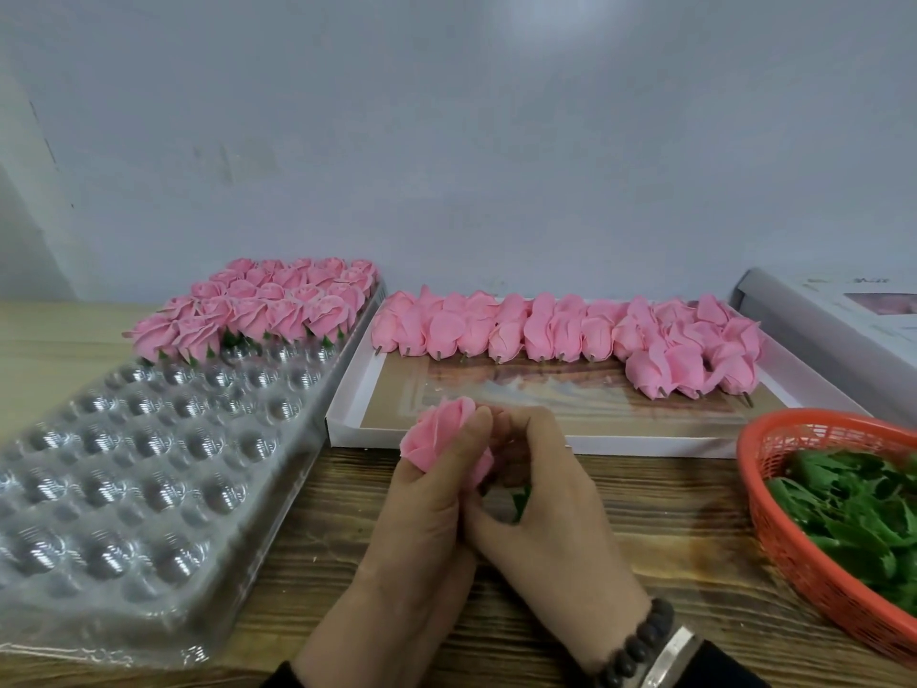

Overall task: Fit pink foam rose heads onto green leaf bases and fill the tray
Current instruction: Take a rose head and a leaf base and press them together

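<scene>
Left hand grips pink foam rose head, fingers curled round it. Right hand pinches green leaf base beneath the rose, above wooden table

One clear tray holds roughly twenty-five finished roses. One white box holds about thirty loose rose heads. One orange basket holds leaves, too many to count.

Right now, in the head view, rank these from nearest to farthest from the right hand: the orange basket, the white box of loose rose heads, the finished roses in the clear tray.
From the right hand:
1. White box, just beyond the fingers.
2. Orange basket, to the right.
3. Finished roses, far left, at the clear tray's back end.
</scene>
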Demonstrator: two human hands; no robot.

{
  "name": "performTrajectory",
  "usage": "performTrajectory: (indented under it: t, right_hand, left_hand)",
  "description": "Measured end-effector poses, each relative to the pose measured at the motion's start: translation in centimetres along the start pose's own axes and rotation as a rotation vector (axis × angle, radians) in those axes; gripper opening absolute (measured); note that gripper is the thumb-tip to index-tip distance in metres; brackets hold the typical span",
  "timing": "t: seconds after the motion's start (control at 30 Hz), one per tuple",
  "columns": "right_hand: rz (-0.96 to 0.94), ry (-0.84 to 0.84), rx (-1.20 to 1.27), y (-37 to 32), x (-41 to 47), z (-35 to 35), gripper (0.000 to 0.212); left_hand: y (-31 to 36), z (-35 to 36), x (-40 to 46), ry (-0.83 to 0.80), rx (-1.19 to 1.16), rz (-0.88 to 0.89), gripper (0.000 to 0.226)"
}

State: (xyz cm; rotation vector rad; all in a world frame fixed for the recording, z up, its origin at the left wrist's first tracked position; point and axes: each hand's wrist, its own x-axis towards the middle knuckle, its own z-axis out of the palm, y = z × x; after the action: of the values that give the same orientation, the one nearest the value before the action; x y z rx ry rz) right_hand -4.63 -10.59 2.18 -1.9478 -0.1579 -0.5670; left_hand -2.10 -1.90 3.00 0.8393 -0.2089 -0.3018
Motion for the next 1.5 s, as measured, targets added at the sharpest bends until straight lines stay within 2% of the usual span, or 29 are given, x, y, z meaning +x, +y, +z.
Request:
performTrajectory:
  t: [0.13,0.2,0.3,0.4,0.43,0.5,0.53,0.6,0.73,0.8,0.83,0.9,0.97,1.1,1.23,1.37,1.5]
  right_hand:
    - [-0.076,0.038,-0.089,-0.4,0.2,-0.2,0.029]
    - [-0.054,-0.001,-0.061,-0.6,0.4,-0.5,0.017]
    - [0.009,-0.105,-0.04,-0.5,0.7,-0.9,0.008]
    - [0.0,-0.143,-0.088,-0.4,0.7,-1.1,0.026]
    - [0.001,-0.148,-0.111,-0.3,0.6,-1.1,0.036]
    - [0.023,-0.156,-0.139,-0.3,0.5,-1.1,0.044]
    - [0.022,-0.156,-0.15,-0.4,0.4,-1.1,0.041]
    - [-0.004,-0.134,-0.147,-0.4,0.5,-1.2,0.026]
    - [0.05,-0.182,0.036,-0.6,0.9,-1.6,0.008]
    - [0.076,-0.216,0.11,-0.6,1.0,-1.8,0.005]
    - [0.049,-0.178,0.087,-0.5,1.1,-1.8,0.011]
    - [-0.014,-0.064,0.023,-0.5,1.2,-1.9,0.017]
    - [-0.039,-0.011,0.034,-0.7,1.2,-2.1,0.017]
    - [-0.093,-0.114,-0.037,-0.7,1.1,-2.2,0.035]
    - [-0.114,-0.254,-0.107,-0.5,1.3,-2.3,0.045]
    - [-0.129,-0.266,-0.036,-0.4,1.4,-2.7,0.029]
    - [-0.079,-0.162,0.024,0.0,1.5,-2.6,0.011]
  left_hand:
    - [0.4,0.0,0.1,-0.081,-0.07,-0.058,0.01]
    - [0.8,-0.4,0.1,-0.14,-0.111,-0.126,0.023]
    - [1.3,-0.8,0.3,-0.134,-0.121,-0.181,0.04]
    - [1.2,-0.8,0.5,-0.065,-0.115,-0.145,0.028]
    - [1.1,-0.8,0.5,-0.044,-0.131,-0.133,0.03]
    - [0.9,-0.8,0.6,-0.021,-0.167,-0.136,0.051]
    - [0.9,-0.8,0.6,-0.022,-0.164,-0.138,0.057]
    - [0.8,-1.0,0.7,-0.058,-0.123,-0.129,0.056]
    - [0.7,-1.5,0.8,-0.113,-0.05,-0.153,0.064]
    - [0.7,-1.6,0.8,-0.085,0.001,-0.096,0.058]
    - [0.7,-1.5,0.8,-0.054,0.046,-0.028,0.049]
    - [0.8,-1.5,0.9,0.02,0.246,0.165,0.028]
    - [1.1,-1.6,0.9,0.061,0.507,0.314,0.023]
    - [1.1,-1.7,0.9,0.081,0.763,0.361,0.036]
    - [0.9,-1.7,0.7,0.053,0.993,0.344,0.076]
    - [0.7,-1.7,0.6,-0.057,1.038,0.321,0.089]
    - [0.7,-1.4,0.4,-0.082,1.0,0.251,0.097]
